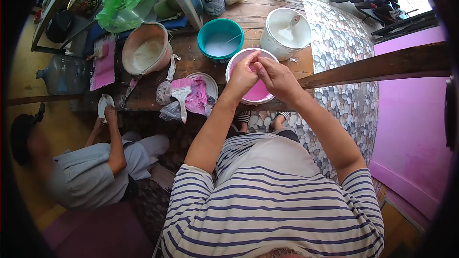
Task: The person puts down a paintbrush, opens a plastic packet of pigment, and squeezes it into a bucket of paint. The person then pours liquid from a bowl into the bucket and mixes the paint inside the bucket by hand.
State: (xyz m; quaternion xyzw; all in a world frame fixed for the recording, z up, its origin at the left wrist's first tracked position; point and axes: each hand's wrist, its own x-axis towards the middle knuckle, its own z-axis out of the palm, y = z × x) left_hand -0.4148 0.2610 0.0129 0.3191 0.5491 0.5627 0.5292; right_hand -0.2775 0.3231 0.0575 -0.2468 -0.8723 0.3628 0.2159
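i see left hand (243, 77) and right hand (279, 77) half curled, fingertips meeting; can't tell if anything pinched; tub (258, 103) of pink paint (258, 91) below both, neither clearly nearer; round, no long axis.

Your two hands meet in front of you.
Your left hand (243, 77) and right hand (279, 77) come together at the curled fingers, backs facing up; your left forearm (215, 122) and right forearm (326, 126) slant inward from elbows set apart.
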